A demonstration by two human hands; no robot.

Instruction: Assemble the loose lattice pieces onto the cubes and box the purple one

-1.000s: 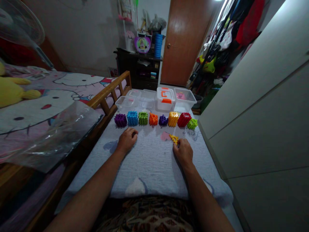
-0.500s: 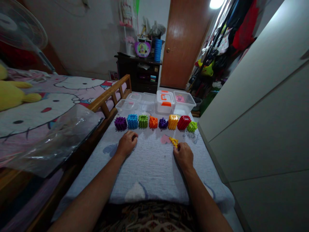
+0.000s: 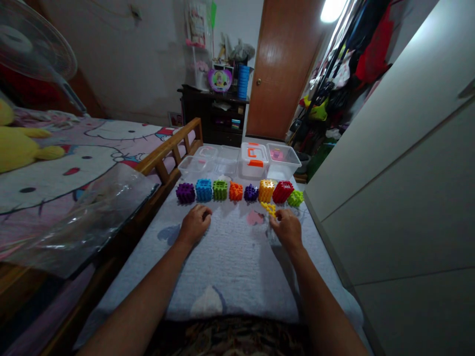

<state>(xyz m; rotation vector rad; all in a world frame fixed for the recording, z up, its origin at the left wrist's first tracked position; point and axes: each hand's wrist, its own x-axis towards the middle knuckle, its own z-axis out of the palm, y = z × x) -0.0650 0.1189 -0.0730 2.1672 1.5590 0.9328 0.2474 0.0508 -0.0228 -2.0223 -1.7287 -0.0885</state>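
Note:
My right hand [image 3: 287, 229] pinches a yellow triangular building piece [image 3: 268, 208], which it holds out just in front of the row of blocks. My left hand [image 3: 195, 223] rests on the cloth to the left, fingers loosely curled, with nothing seen in them. Beyond the hands stands a row of latticed plastic shapes: purple [image 3: 185, 193], blue [image 3: 204, 190], green [image 3: 220, 190], orange [image 3: 236, 191], dark violet [image 3: 251, 192], yellow-orange [image 3: 266, 190], red [image 3: 283, 191] and lime [image 3: 296, 198]. The yellow piece is nearest the yellow-orange shape.
Behind the row are a lidded clear box [image 3: 254, 165] with orange clips, an open clear box [image 3: 284, 168] and clear containers [image 3: 195, 167]. A wooden bed rail [image 3: 170, 148] runs along the left; a white cabinet [image 3: 393, 198] borders the right.
My right hand has moved slightly forward and right, carrying the yellow piece closer to the row. The left hand stays on the cloth. The view has tilted up a little.

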